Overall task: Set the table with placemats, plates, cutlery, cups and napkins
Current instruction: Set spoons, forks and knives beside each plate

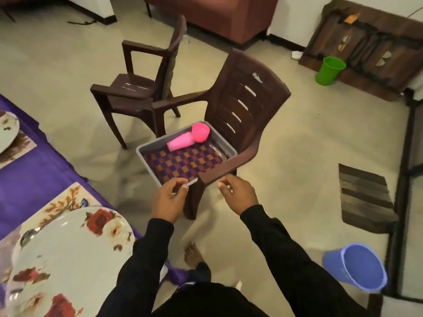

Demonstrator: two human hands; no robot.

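A grey tray point(146, 149) sits on the seat of a brown plastic chair point(249, 99). In it lie a checked cloth point(183, 164), two pink cups point(180, 141) on their sides, and metal cutlery point(219, 152) along the right wall. My left hand point(170, 197) pinches a thin metal piece of cutlery point(191, 182) over the tray's near corner. My right hand point(238, 193) hovers beside the chair's armrest, fingers loosely curled, holding nothing. A floral plate point(68, 259) rests on a floral placemat point(64, 202) on the purple table point(34, 179) at left, with a spoon point(28, 234) beside it.
A second plate point(8, 131) on a placemat lies at the far left edge. Another brown chair point(142, 83) stands behind the first. A green bucket point(329, 69) and a blue bucket point(359, 266) stand on the floor at right. My bare foot point(193, 255) is below.
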